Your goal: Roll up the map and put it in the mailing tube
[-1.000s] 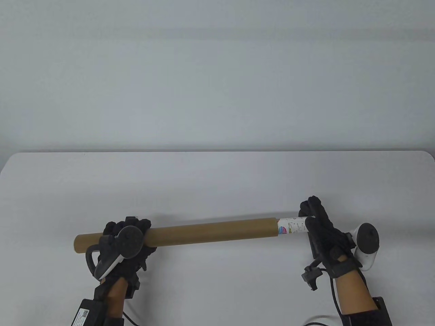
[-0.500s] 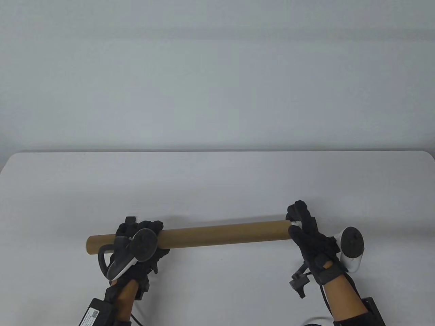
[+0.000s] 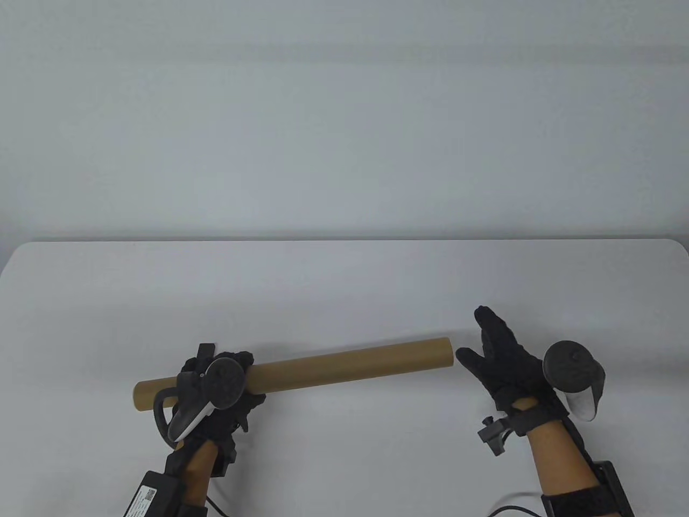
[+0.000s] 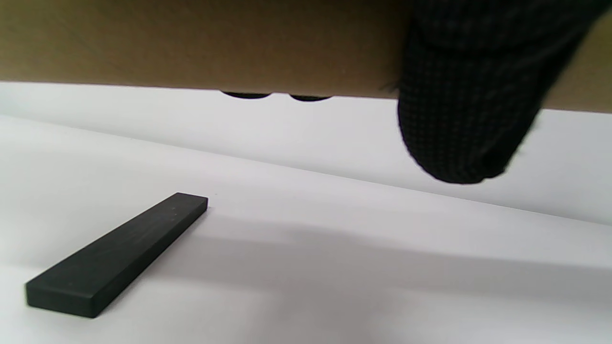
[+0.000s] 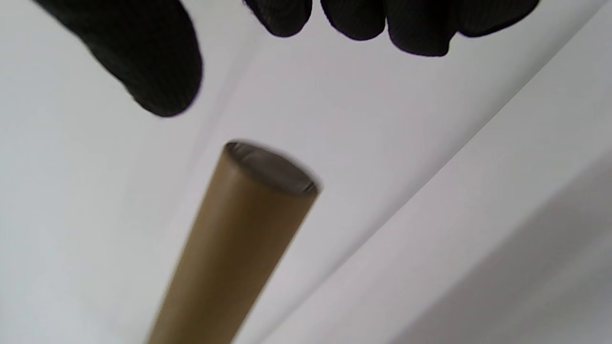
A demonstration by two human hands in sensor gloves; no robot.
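Note:
A long brown cardboard mailing tube [image 3: 334,367] hangs just above the white table [image 3: 344,280], tilted with its right end higher. My left hand [image 3: 223,379] grips it near its left end, fingers curled round it; in the left wrist view the tube [image 4: 191,43] fills the top with my thumb [image 4: 468,105] across it. My right hand [image 3: 498,353] is open just right of the tube's right end, fingers straight, holding nothing. The right wrist view looks at the tube's open end [image 5: 270,167]; the rolled map does not stick out of it.
A flat black bar [image 4: 119,253] lies on the table in the left wrist view, below the tube. A pale wall [image 3: 344,118] rises behind the table's far edge.
The rolled map's printed end, sticking out a second ago, went fully into the tube. My right hand then let go and drew back open. The tube shifted slightly right.

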